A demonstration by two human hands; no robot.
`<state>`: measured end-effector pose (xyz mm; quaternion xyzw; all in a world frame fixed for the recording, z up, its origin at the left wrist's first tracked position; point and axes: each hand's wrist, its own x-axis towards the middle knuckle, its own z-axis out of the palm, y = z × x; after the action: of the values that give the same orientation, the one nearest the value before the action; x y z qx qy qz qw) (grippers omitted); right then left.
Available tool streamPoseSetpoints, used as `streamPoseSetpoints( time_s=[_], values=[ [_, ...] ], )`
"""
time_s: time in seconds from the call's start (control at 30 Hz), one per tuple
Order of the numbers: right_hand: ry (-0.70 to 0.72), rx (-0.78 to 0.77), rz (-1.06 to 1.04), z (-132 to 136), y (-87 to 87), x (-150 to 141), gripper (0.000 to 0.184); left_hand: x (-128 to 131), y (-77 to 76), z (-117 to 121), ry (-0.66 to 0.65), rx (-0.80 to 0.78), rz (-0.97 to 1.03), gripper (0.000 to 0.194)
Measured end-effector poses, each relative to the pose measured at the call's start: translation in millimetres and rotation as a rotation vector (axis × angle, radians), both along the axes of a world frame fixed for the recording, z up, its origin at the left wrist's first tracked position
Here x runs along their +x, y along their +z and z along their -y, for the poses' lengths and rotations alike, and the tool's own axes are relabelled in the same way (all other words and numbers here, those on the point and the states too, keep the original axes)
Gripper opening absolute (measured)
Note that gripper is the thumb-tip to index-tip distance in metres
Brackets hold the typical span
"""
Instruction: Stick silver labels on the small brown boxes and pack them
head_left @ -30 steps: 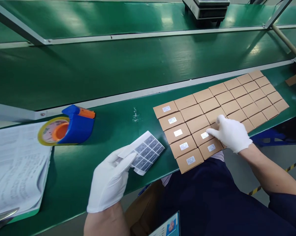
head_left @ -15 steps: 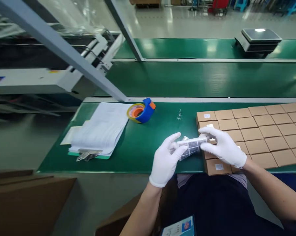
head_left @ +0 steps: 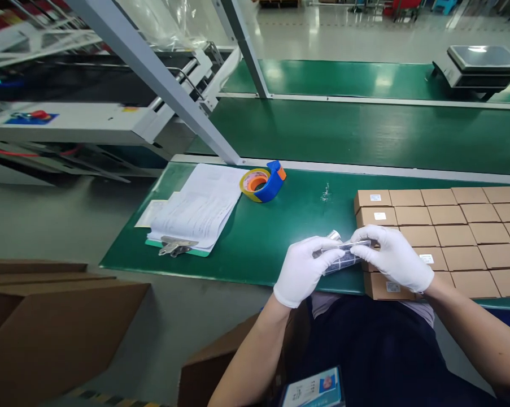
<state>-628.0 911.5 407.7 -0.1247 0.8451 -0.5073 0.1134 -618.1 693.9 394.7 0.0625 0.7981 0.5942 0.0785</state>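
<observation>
One left hand [head_left: 304, 268] and one right hand [head_left: 391, 255], both white-gloved, pinch a curled, glossy sheet of labels [head_left: 343, 262] between their fingers, above the smooth green surface [head_left: 280, 237], beside flat-topped cardboard boxes [head_left: 453, 236]. Fingers partly hide the sheet; its print is illegible, and the frame crops the boxes at right.

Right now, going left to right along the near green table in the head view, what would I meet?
Clipped papers, tape dispenser, left hand, curled label sheet, right hand, then cardboard boxes running on past it to the picture's right edge.
</observation>
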Motion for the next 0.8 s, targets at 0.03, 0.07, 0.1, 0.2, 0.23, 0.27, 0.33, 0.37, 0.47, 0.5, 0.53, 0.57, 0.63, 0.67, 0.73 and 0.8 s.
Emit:
streamPoseSetpoints(
  time_s=[0.03,0.07,0.1,0.2,0.23,0.27,0.33,0.37,0.47,0.5,0.53,0.57,0.63,0.67,0.73,0.8],
  values=[
    [-0.003,0.013,0.007,-1,-1.1,0,0.013,0,-0.5,-1,-0.005,-0.003,-0.002,0.01],
    [-0.007,0.029,0.012,-2,-2.2,1,0.015,0,-1.1,-1,-0.007,-0.004,0.001,0.009],
    [-0.013,0.044,0.018,-3,-3.4,1,0.017,-1,-1.7,-2,-0.007,-0.003,0.011,0.009],
    [-0.038,0.068,0.041,-5,-6.5,1,0.018,-1,-4.8,-5,0.009,0.021,0.055,0.01],
    [-0.049,0.066,0.047,-6,-7.5,1,0.018,-2,-6.1,-6,0.016,0.038,0.074,0.011],
    [-0.06,0.062,0.05,-7,-8.3,2,0.018,-2,-7.5,-7,0.022,0.06,0.094,0.013],
    [-0.085,0.06,0.034,-9,-10.1,3,0.018,-3,-10.4,-9,0.033,0.109,0.138,0.017],
    [-0.105,0.069,0.002,-10,-11.0,3,0.016,-4,-11.7,-10,0.044,0.13,0.158,0.019],
    [-0.159,0.135,-0.215,-15,-14.2,6,0.012,-6,-14.1,-12,0.096,0.176,0.209,0.024],
    [-0.167,0.167,-0.317,-17,-15.6,7,0.01,-7,-14.5,-13,0.111,0.189,0.221,0.025],
    [-0.17,0.205,-0.426,-19,-17.0,8,0.009,-8,-14.6,-14,0.117,0.202,0.231,0.026],
    [-0.166,0.253,-0.535,-21,-18.5,10,0.011,-8,-14.5,-15,0.117,0.213,0.245,0.027],
    [-0.163,0.365,-0.751,-24,-21.2,12,0.017,-10,-14.0,-19,0.111,0.236,0.286,0.028],
    [-0.164,0.416,-0.843,-25,-22.2,14,0.021,-11,-13.6,-20,0.106,0.251,0.314,0.029],
    [-0.171,0.458,-0.974,-26,-22.9,17,0.029,-12,-12.7,-24,0.102,0.273,0.36,0.032],
    [-0.184,0.405,-1.022,-25,-21.8,19,0.036,-12,-11.7,-27,0.108,0.262,0.362,0.034]
  ],
)
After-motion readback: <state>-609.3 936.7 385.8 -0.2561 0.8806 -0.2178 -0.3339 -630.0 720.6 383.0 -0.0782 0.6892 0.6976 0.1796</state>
